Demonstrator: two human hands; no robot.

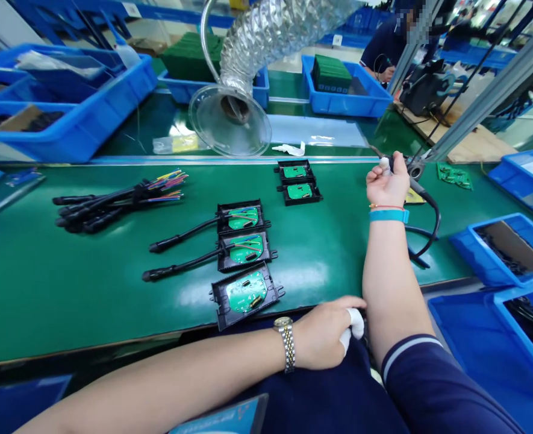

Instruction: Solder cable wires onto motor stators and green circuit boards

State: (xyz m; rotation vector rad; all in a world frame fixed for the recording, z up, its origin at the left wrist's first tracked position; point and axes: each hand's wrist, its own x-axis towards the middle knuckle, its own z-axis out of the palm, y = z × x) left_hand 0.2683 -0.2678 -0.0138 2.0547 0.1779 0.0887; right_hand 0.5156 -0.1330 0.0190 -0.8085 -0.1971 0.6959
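My right hand [389, 181] is raised over the right side of the bench, palm up, with its fingers closed around a soldering iron [417, 185]. Its thin tip points to the upper left and a black cable loops down from it. Below, at the bench's front edge, my left hand [323, 334] has its index finger stretched out and the others curled, with white finger covers on. Whatever those curled fingers hold, if anything, is hidden. Nearest to it lies a black case with a green circuit board [247, 292]. Behind that are two cases [243, 252] with black cables attached.
A bundle of black cables [112, 202] with coloured wire ends lies left. Two smaller cased boards [299, 191] sit mid-bench. A fume extraction hood [230, 129] hangs over the back. Blue bins [514, 247] flank the bench. A person [386, 48] works across from me.
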